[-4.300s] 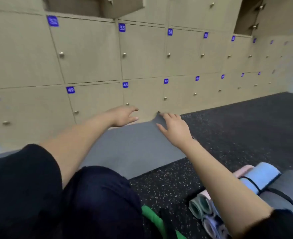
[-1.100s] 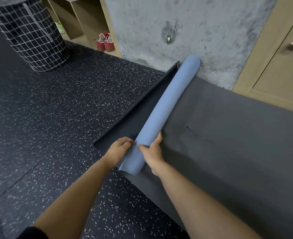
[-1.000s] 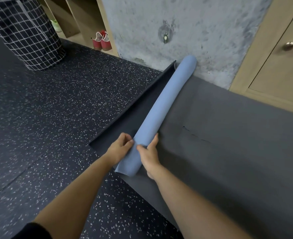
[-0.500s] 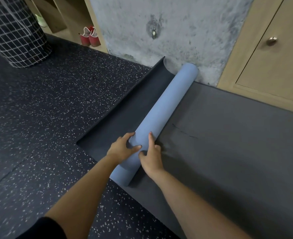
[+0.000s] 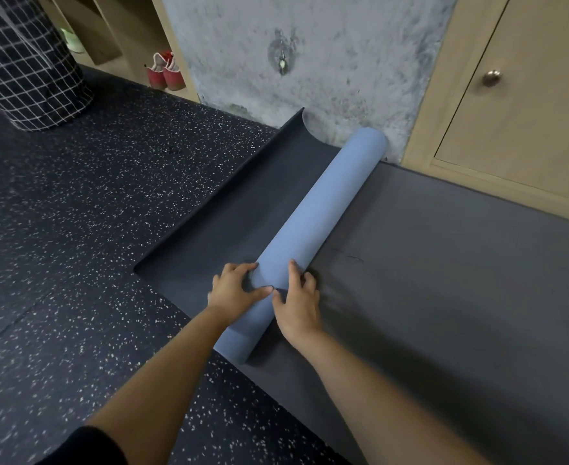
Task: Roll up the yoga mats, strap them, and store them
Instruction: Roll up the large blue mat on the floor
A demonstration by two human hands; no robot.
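A yoga mat lies on the floor, partly rolled. Its rolled part [image 5: 320,213] shows the light blue underside and runs from near me up to the concrete wall. The flat grey part of the mat [image 5: 460,280] stretches to the right of the roll. Left of the roll lies a darker mat [image 5: 229,226] with a curled-up edge. My left hand [image 5: 234,290] grips the roll's left side with its thumb across the top. My right hand [image 5: 296,302] presses on the roll's right side, fingers curled over it. Both hands sit close together near the roll's near end.
A speckled dark rubber floor [image 5: 92,229] spreads to the left. A black basket with a white grid [image 5: 24,65] stands at the far left. Red shoes [image 5: 164,72] sit in a wooden shelf. A wooden cabinet door with a knob [image 5: 491,78] is at the right, by the concrete wall [image 5: 309,55].
The blue roll has grown thicker and moved right over the grey mat, baring more of the dark mat on its left. Both hands have shifted further up onto the roll.
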